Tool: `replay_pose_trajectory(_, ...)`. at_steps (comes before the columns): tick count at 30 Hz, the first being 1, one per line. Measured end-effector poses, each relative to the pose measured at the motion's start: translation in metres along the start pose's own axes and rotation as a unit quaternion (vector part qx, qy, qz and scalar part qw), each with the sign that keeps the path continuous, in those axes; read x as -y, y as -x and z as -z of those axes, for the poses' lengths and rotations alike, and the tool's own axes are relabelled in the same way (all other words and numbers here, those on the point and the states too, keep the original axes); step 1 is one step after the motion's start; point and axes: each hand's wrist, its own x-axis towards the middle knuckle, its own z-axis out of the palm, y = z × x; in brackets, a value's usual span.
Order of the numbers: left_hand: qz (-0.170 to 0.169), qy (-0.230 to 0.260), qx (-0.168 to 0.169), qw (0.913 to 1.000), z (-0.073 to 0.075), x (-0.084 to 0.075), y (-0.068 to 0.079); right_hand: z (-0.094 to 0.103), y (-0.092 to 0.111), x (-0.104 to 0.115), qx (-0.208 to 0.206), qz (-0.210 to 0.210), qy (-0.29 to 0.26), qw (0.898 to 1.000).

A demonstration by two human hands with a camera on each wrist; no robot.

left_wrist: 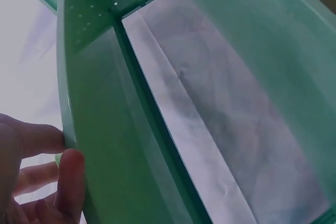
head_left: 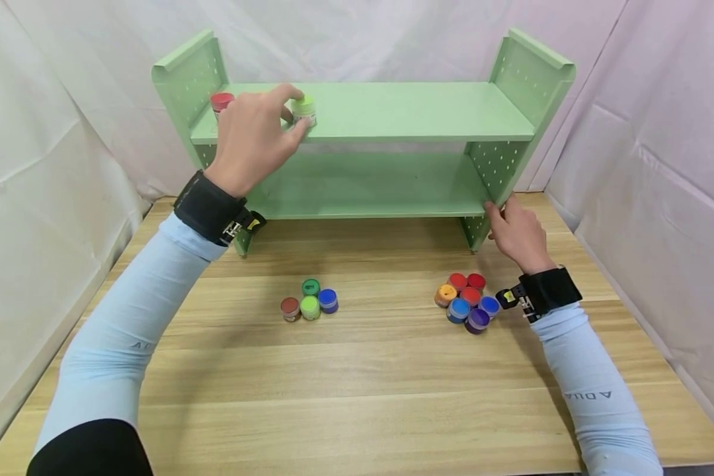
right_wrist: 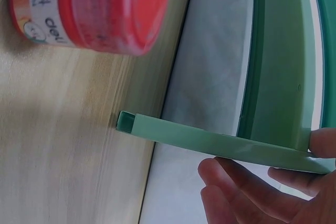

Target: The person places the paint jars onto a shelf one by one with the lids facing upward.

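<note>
Okay, nearest first: pale blue sleeves on both arms, black wristbands with small cameras, wood-grain table under everything.

Next, two jar groups on the table. Left group, four jars packed close: brownish-red jar, bright green jar, dark green jar, blue-lidded jar. Right group, seven, near the right wrist: purple jar at the front, two blue jars, orange jar, three red jars. Right wrist view gets one red jar big and close, printed label showing.

Farther on, green shelf unit, two boards between dotted side panels, standing at the table's far side. Right hand grips the front edge of its right panel, low down near the lower board: thumb on the inner side, fingers on the outer.

Left hand is up at the top board, left part, pinching the lime jar between thumb and fingers. Jar upright, at the board's front edge; can't tell if its base touches. Left wrist view mostly hides it.

Left of that hand, red-lidded jar on the top board by the left panel, partly covered. White cloth hangs behind.
</note>
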Motion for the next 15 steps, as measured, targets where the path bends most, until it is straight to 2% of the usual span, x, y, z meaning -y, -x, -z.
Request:
replay_pose_trajectory(9, 0.033, -0.026, 0.019, 0.9990, 0.0020, -0.0032, -0.0050, -0.0003, 0.0004, 0.0011, 0.002, -0.001, -0.003, 1.000)
replay_pose_trajectory(15, 0.029, -0.030, 0.015, 0.9990, 0.0019, -0.0029, -0.0043, 0.0016, -0.0009, 0.0023, 0.003, -0.001, -0.004, 1.000)
